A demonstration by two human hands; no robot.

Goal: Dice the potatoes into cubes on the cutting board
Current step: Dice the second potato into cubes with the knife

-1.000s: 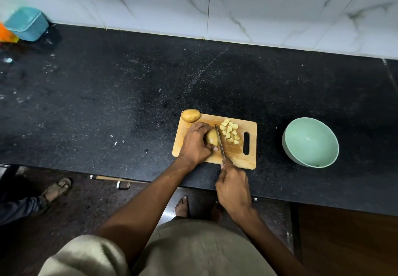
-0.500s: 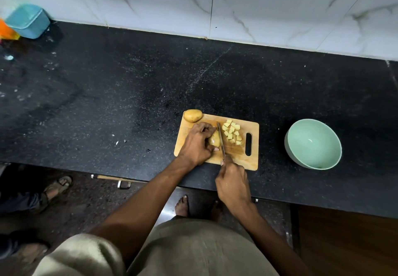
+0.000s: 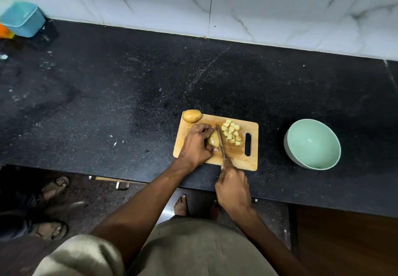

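A wooden cutting board (image 3: 239, 159) lies on the black counter near its front edge. My left hand (image 3: 197, 144) grips a potato piece (image 3: 213, 141) on the board's left half. My right hand (image 3: 232, 186) holds the handle of a knife (image 3: 220, 141); its blade lies against the right side of that piece. Several pale potato cubes (image 3: 232, 132) sit in a heap right of the blade. A whole potato (image 3: 192, 115) rests on the board's far left corner.
A mint green bowl (image 3: 312, 144) stands on the counter right of the board. A blue container (image 3: 22, 18) sits at the far left by the marble wall. Another person's sandalled feet (image 3: 51, 229) are on the floor at the left.
The knife blade has shifted slightly left against the held potato piece. Both hands keep their grip; the cubes and whole potato have not moved.
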